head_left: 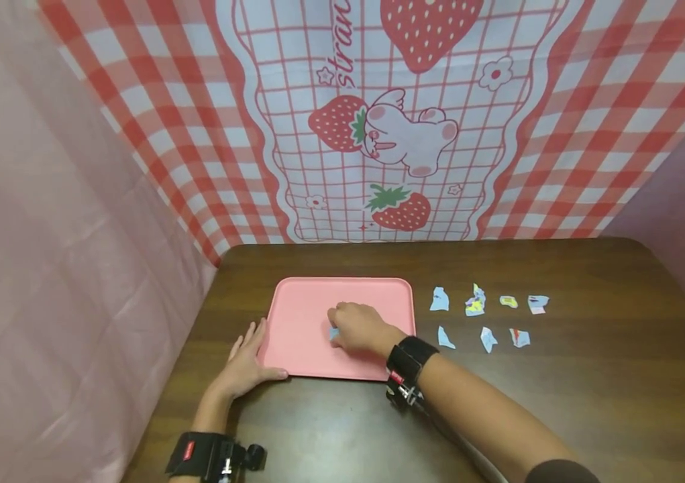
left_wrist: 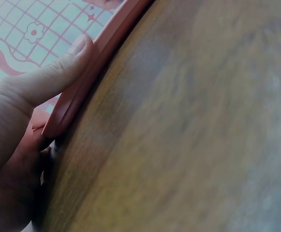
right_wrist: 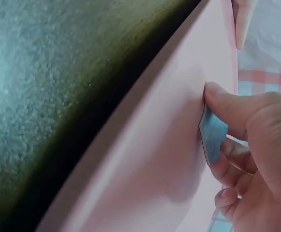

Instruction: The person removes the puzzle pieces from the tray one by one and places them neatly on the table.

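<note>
A pink tray (head_left: 312,315) lies on the wooden table. My left hand (head_left: 247,362) rests at its front left corner, fingers straight along the left side and thumb against the front rim; the thumb (left_wrist: 65,67) also shows on the rim in the left wrist view. Over the middle of the tray, my right hand (head_left: 359,327) pinches a light blue piece of torn paper (right_wrist: 213,130) between thumb and fingers. The paper's edge is close to the tray surface; whether it touches, I cannot tell. In the head view, the hand hides most of this piece.
To the right of the tray, several torn paper pieces lie in two rows, among them a blue one (head_left: 440,299), a yellow-marked one (head_left: 476,302) and a red-marked one (head_left: 520,337). A strawberry-print cloth (head_left: 342,194) hangs behind the table (head_left: 608,376).
</note>
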Available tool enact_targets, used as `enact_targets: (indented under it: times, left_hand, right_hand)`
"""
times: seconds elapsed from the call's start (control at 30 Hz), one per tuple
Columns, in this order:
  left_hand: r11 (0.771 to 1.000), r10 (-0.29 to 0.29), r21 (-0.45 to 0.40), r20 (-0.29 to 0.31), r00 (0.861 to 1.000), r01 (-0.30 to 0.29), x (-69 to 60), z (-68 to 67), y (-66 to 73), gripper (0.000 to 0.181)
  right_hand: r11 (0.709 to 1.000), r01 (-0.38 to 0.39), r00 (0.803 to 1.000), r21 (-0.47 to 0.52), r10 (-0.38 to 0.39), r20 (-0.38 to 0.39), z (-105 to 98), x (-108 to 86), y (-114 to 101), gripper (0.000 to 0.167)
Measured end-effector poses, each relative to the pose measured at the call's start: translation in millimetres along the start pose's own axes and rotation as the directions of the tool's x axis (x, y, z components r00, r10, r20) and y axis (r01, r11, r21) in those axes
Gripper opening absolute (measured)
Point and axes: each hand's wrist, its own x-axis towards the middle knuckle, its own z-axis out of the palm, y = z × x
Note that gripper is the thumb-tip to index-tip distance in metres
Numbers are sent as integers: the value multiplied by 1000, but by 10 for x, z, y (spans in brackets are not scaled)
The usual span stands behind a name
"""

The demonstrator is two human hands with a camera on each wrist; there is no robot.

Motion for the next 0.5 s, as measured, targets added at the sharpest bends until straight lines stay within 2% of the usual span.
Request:
enact_targets:
  times: [0.2, 0.33, 0.43, 0.5]
  left_hand:
    - [1000, 3, -5, 0, 1000, -3, 1, 6, -1, 125]
    - [1000, 8, 10, 2, 1000, -8, 5, 16, -11, 126]
    - [1000, 12, 12, -2, 1000, -12, 14, 25, -18, 126]
    - [1000, 11, 12, -2, 1000, -11, 9, 31, -21, 126]
  right_hand:
    - [996, -26, 1000, 83, 27, -7, -67, -82, -5, 25]
    - [989, -76, 996, 129, 80, -26, -91, -153, 24, 23]
    - [972, -112, 990, 205, 127, -62, -108, -210, 59, 11]
    - [953, -117, 986, 279, 145, -84, -126, -263, 85, 15]
